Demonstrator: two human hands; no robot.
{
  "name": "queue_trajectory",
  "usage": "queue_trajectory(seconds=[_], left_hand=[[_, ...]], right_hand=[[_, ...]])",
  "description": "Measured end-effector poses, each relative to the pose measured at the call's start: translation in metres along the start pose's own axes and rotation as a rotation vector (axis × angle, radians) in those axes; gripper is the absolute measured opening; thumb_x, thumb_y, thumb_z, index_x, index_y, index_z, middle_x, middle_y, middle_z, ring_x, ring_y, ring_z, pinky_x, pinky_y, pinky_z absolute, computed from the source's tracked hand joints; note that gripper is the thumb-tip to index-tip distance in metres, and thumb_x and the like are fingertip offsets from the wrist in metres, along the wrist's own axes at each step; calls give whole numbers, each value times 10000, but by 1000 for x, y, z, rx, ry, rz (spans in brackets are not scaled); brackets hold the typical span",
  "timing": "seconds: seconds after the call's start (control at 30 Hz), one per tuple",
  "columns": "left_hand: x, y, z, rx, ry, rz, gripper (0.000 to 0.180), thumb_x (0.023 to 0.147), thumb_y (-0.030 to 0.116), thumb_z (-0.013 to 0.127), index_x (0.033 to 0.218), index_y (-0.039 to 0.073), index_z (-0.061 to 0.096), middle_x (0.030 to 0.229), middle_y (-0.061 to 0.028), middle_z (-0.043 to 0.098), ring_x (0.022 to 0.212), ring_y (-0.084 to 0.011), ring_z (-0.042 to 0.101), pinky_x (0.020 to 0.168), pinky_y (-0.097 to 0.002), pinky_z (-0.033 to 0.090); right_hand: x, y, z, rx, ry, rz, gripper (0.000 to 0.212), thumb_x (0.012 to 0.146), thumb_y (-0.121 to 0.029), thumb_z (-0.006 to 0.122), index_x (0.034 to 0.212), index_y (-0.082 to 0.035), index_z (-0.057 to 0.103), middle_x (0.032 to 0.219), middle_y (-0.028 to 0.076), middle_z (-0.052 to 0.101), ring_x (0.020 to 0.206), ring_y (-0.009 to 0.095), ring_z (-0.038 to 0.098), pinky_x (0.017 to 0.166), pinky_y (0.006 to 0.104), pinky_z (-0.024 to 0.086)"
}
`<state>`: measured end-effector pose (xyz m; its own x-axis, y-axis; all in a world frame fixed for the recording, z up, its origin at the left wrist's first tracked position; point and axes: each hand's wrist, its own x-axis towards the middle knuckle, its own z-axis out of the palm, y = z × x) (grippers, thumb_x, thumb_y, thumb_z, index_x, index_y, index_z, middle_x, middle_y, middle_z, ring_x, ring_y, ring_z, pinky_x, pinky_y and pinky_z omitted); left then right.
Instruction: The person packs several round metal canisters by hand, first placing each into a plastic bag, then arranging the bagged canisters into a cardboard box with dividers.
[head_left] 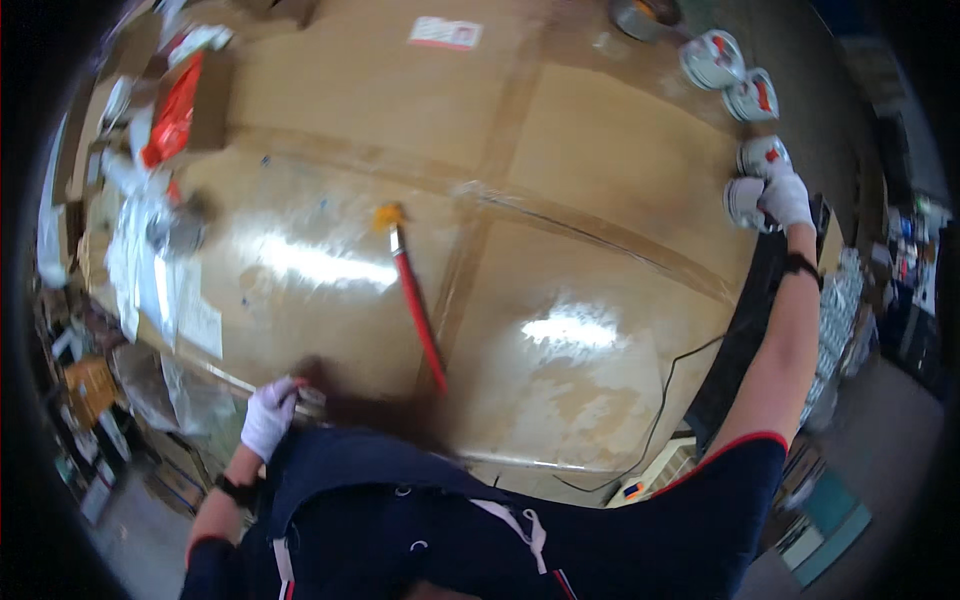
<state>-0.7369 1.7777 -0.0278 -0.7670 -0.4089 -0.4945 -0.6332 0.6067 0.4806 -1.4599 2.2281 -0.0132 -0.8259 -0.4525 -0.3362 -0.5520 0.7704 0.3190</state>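
Note:
My right hand (787, 198), in a white glove, reaches out to the far right edge of the table, its fingers closed on a white can (743, 203). Just behind it stands another white can (762, 156) with a red mark. My left hand (268, 415), also gloved, is closed at the near left edge of the table. A small reddish and greyish piece shows by its fingertips, too blurred to name. Between my hands, a paintbrush (413, 300) with a red handle and yellow-orange bristles lies on the brown-covered table (590, 270).
Two more white cans (712, 60) and a metal tin (645, 18) with orange contents stand at the far right. On the left are a cardboard box (207, 100) with red plastic, a grey container (175, 230) and a paper sheet (200, 315). A black cable (665, 400) crosses the near right.

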Motion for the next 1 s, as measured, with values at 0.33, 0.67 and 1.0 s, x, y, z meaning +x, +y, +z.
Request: queue_trajectory(seconds=[0.33, 0.67, 1.0], left_hand=[[11, -19, -4, -130, -45, 170, 195, 859, 43, 551, 1012, 78, 667, 887, -125, 693, 845, -329, 665, 748, -398, 539], [4, -66, -17, -125, 155, 244, 218, 842, 47, 575, 1015, 140, 667, 837, -92, 669, 801, -302, 651, 729, -407, 527], [0, -59, -5, -203, 135, 128, 213, 811, 14, 586, 972, 110, 689, 847, -132, 684, 818, -332, 664, 759, -414, 532]], right_hand=[[-116, -226, -110, 42, 308, -369, 311, 686, -336, 713, 994, -299, 738, 977, 68, 674, 880, 280, 669, 733, 400, 560], [-107, -514, -204, 175, -18, -634, 350, 727, -314, 621, 1058, -247, 712, 1055, 109, 670, 953, 315, 660, 787, 417, 561], [-87, -478, -205, 503, 304, -650, 388, 767, -425, 609, 1083, -225, 714, 1070, 132, 692, 951, 316, 668, 798, 422, 548]])
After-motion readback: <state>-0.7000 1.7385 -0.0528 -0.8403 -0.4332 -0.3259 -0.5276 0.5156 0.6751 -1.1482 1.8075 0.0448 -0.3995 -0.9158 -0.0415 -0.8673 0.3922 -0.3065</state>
